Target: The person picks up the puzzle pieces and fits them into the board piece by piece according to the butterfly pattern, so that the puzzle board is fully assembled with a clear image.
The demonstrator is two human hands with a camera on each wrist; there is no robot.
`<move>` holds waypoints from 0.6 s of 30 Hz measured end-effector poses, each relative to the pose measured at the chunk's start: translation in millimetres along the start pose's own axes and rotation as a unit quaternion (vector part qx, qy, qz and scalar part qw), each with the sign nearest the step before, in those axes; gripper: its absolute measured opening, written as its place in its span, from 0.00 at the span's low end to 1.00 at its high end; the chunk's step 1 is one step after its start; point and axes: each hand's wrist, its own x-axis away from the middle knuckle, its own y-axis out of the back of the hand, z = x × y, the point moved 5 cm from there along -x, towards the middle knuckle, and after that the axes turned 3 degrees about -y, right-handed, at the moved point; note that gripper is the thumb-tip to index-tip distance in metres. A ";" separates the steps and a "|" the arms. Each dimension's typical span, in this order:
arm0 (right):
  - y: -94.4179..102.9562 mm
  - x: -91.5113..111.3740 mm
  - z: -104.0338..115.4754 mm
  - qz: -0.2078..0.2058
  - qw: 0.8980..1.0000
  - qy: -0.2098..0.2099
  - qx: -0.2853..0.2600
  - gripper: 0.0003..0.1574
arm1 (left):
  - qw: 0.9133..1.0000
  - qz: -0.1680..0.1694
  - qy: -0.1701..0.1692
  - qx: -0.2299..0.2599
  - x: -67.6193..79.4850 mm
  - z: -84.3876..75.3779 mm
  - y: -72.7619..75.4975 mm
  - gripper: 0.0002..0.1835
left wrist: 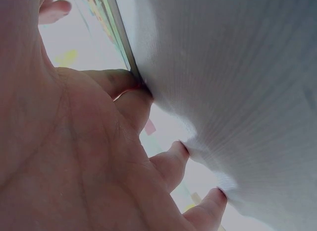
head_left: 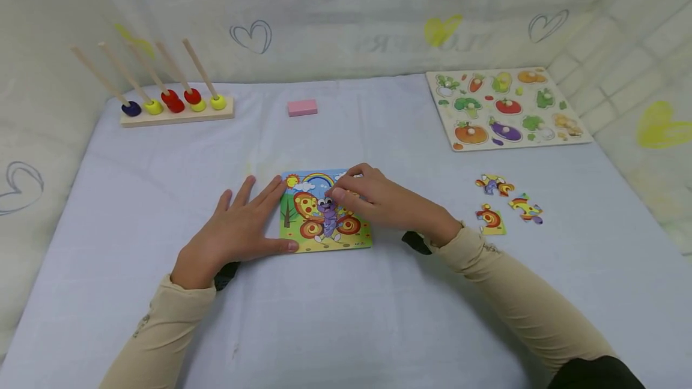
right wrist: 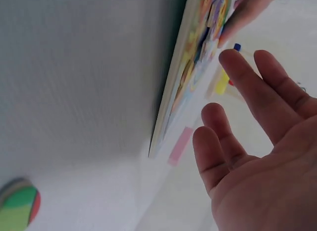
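A square jigsaw puzzle point(head_left: 327, 239) with a purple butterfly picture lies flat on the white tablecloth. My left hand point(head_left: 238, 227) is spread at its left side, the thumb on the lower left corner and the index fingertip by the upper left edge. In the left wrist view, other fingertips point(left wrist: 179, 150) of that hand rest on the cloth. Over the puzzle's upper right part is my right hand point(head_left: 373, 197), its fingertips close to the butterfly's head. Its fingers point(right wrist: 247, 87) look extended in the right wrist view, and nothing shows held between them.
Three loose jigsaw pieces point(head_left: 491, 218) lie to the right of the puzzle. A vegetable peg board point(head_left: 443, 119) is at the back right. A pink block point(head_left: 302, 108) sits behind the puzzle. At the back left stands a wooden peg stacker point(head_left: 178, 117) with coloured beads.
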 end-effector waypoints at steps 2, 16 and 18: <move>-3.9 -0.2 0.8 0.010 1.000 -0.004 0.006 0.28 | 1.000 0.002 0.001 0.002 -0.6 0.1 0.0 0.66; -9.2 -0.5 0.8 0.024 1.000 0.015 0.012 0.34 | 1.000 -0.003 -0.006 -0.002 0.1 0.6 1.1 0.65; -7.5 -0.1 1.2 0.020 0.999 0.035 0.005 0.36 | 1.000 -0.002 -0.005 -0.002 0.1 1.0 0.9 0.65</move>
